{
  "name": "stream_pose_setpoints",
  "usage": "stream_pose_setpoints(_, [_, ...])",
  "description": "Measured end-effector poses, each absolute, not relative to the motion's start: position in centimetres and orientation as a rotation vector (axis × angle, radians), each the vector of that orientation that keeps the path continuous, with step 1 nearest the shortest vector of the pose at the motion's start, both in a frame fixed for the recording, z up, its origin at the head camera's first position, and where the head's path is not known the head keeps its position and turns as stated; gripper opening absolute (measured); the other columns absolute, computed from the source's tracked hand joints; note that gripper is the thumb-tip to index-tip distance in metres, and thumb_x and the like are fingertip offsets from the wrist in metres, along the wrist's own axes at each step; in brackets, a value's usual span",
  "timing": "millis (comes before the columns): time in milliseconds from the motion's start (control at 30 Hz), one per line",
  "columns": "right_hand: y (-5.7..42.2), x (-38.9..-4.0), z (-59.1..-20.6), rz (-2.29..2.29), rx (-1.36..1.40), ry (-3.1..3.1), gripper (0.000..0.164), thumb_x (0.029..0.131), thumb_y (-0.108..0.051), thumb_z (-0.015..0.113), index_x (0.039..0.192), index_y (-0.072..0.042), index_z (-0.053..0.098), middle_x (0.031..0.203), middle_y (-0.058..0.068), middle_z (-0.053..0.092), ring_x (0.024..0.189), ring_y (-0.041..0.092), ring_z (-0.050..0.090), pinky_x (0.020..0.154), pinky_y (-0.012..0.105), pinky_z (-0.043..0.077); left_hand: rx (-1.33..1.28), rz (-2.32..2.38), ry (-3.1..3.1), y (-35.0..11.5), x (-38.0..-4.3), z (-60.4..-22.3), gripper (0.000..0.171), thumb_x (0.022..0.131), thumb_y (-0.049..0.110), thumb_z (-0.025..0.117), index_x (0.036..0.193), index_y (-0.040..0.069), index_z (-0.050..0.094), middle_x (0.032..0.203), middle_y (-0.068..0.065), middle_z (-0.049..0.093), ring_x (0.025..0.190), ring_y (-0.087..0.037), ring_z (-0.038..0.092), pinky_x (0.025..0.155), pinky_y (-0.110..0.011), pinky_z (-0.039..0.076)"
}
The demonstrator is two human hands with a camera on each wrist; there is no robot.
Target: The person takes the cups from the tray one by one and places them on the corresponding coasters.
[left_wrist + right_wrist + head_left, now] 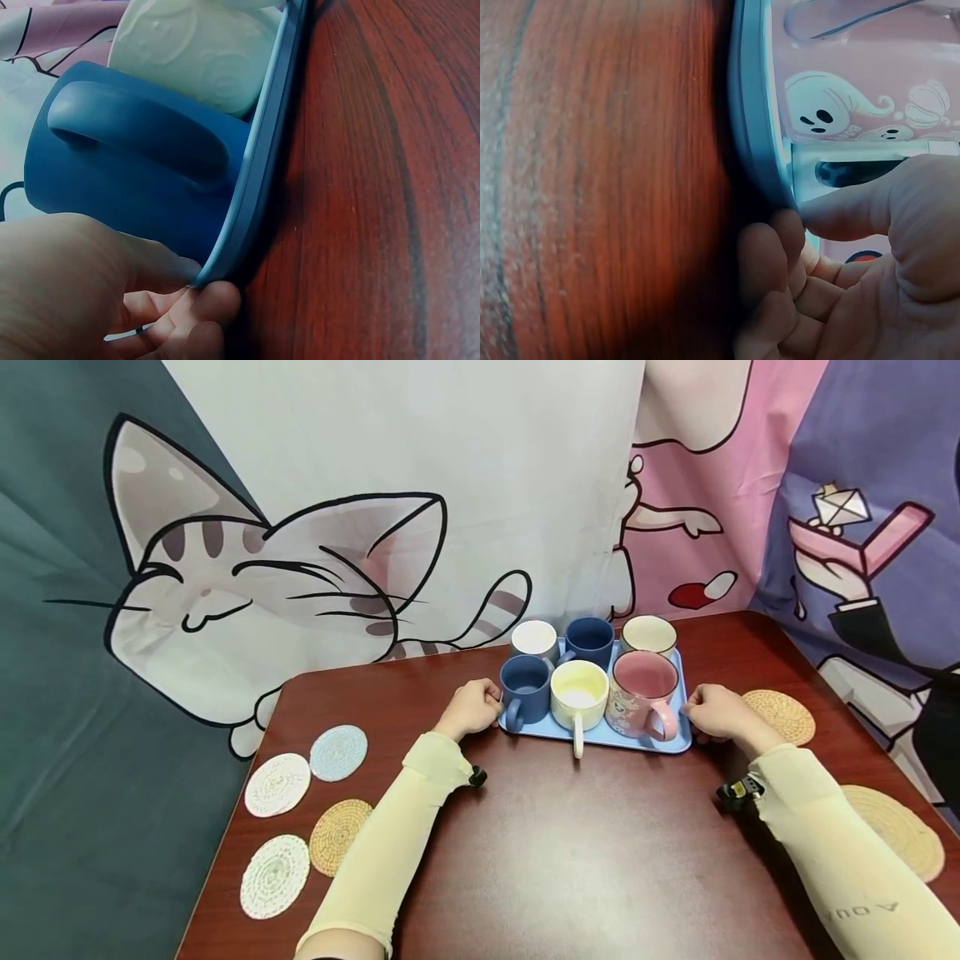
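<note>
A light blue tray [555, 730] at the back of the table carries several mugs in two rows. In its front row are a blue mug [525, 692], a cream-yellow mug [579, 695] and a large pink mug [637, 702] with white ghost pictures. Behind them stand a white mug [534, 640], a dark blue mug [589, 642] and a cream mug [649, 635]. My left hand [474, 707] pinches the tray's left front corner, thumb over the rim and fingers beneath. At the right front corner, my right hand [718, 713] grips the rim likewise.
Several round woven coasters, among them a light blue one [339, 752] and a tan one [339, 837], lie at the table's left. Beyond my right hand are a tan coaster [782, 717] and a larger woven mat [896, 832]. A printed cloth [420, 435] hangs behind the table.
</note>
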State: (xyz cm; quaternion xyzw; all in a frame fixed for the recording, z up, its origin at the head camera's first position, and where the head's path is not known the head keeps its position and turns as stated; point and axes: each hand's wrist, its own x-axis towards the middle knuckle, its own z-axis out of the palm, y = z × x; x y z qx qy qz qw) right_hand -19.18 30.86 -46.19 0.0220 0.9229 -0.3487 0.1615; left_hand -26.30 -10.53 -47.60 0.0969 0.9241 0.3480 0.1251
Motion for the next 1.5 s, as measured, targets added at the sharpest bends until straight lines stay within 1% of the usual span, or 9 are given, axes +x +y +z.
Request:
stream_pose_setpoints(200, [30.6,-19.0,-45.9,-0.935,0.029,2.699,0.016,0.098,-0.013,0.047,0.090,0.001,0.049,0.070,0.008,0.057,0.059,0.018,0.064,0.055,0.032,0.051,0.298,0.954,2.752,-10.4,-26.3,-48.0,0.009,0.092,0.013,0.065,0.101,0.013,0.067,0.081,0.001,0.068,0.075,-0.014,0.067,0.074,-0.029,0.051])
stream_pose_setpoints(333, [30.3,-18.8,-45.7,-0.904,0.010,2.733,0.015,0.098,-0.012,0.048,0.088,-0.001,0.049,0.069,0.008,0.057,0.059,0.018,0.064,0.057,0.032,0.050,0.301,0.923,2.780,-10.4,-26.2,-47.9,0.010,0.091,0.014,0.065,0.100,0.014,0.066,0.083,0.001,0.066,0.079,-0.015,0.064,0.075,-0.029,0.050])
stream_pose_setpoints(700, [29.6,-18.6,-46.0,-0.832,-0.056,2.785,0.013,0.096,-0.011,0.050,0.088,0.000,0.050,0.071,0.011,0.060,0.057,0.017,0.065,0.055,0.032,0.049,0.321,0.909,2.805,-11.6,-24.7,-47.7,0.010,0.089,0.015,0.065,0.099,0.014,0.067,0.083,0.001,0.066,0.079,-0.016,0.062,0.075,-0.030,0.049])
stream_pose_setpoints(900, [28.8,-18.2,-46.0,-0.811,-0.139,2.773,0.014,0.098,-0.011,0.052,0.090,0.000,0.051,0.069,0.010,0.061,0.056,0.016,0.065,0.054,0.032,0.049,0.334,0.887,2.832,-13.0,-23.2,-47.8,0.009,0.087,0.015,0.066,0.096,0.016,0.065,0.083,0.002,0.063,0.077,-0.015,0.059,0.072,-0.029,0.047])
stream_pose_setpoints(1133, [27.4,-17.9,-46.1,-0.784,-0.196,2.761,0.014,0.099,-0.014,0.053,0.094,0.000,0.053,0.068,0.007,0.060,0.055,0.016,0.062,0.055,0.032,0.047,0.355,0.880,2.863,-14.9,-20.8,-47.7,0.007,0.084,0.013,0.066,0.090,0.014,0.063,0.078,0.003,0.060,0.072,-0.014,0.057,0.068,-0.028,0.045])
stream_pose_setpoints(1300, [26.2,-17.6,-46.2,-0.779,-0.238,2.785,0.012,0.098,-0.012,0.055,0.090,-0.003,0.053,0.065,0.005,0.058,0.055,0.015,0.058,0.055,0.032,0.044,0.349,0.886,2.881,-16.0,-19.1,-47.6,0.007,0.083,0.011,0.066,0.088,0.014,0.063,0.075,0.003,0.059,0.070,-0.013,0.055,0.066,-0.028,0.044])
stream_pose_setpoints(1500, [24.9,-16.8,-46.1,-0.767,-0.312,2.820,0.015,0.096,-0.012,0.059,0.085,-0.006,0.053,0.064,0.003,0.057,0.055,0.014,0.056,0.055,0.032,0.043,0.326,0.878,2.893,-17.4,-17.2,-47.8,0.007,0.080,0.011,0.067,0.085,0.013,0.063,0.071,0.005,0.058,0.067,-0.012,0.054,0.065,-0.028,0.044])
